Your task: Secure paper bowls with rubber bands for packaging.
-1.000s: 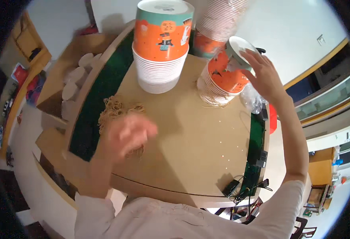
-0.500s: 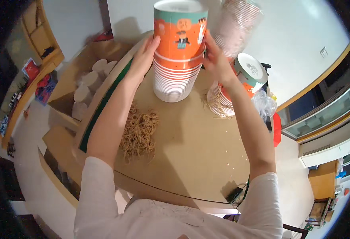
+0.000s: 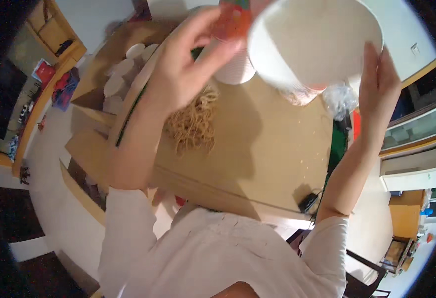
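A large white-lined paper bucket point(image 3: 317, 44) is tilted with its round mouth toward me. My right hand point(image 3: 380, 74) grips its right rim, thumb and fingers pinching the wall. My left hand point(image 3: 185, 62) is raised to the left of it, thumb and fingers spread apart. Behind that hand stands a stack of paper buckets point(image 3: 235, 67), orange at the top with white rims below, partly hidden by the thumb. On the table below lies a tangled heap of tan twine point(image 3: 195, 124).
The brown table point(image 3: 267, 144) spans the middle. An open carton point(image 3: 91, 94) with white cups stands left. Behind the bucket, another stack point(image 3: 300, 94) shows partly, beside a clear plastic bag point(image 3: 339, 102). A black adapter point(image 3: 307, 202) with cable sits at the near right edge.
Both hands were on the upright bucket stack. Now one bucket is off it, tipped toward me in my right hand and moved right, while my left hand has come apart. The view has shifted.
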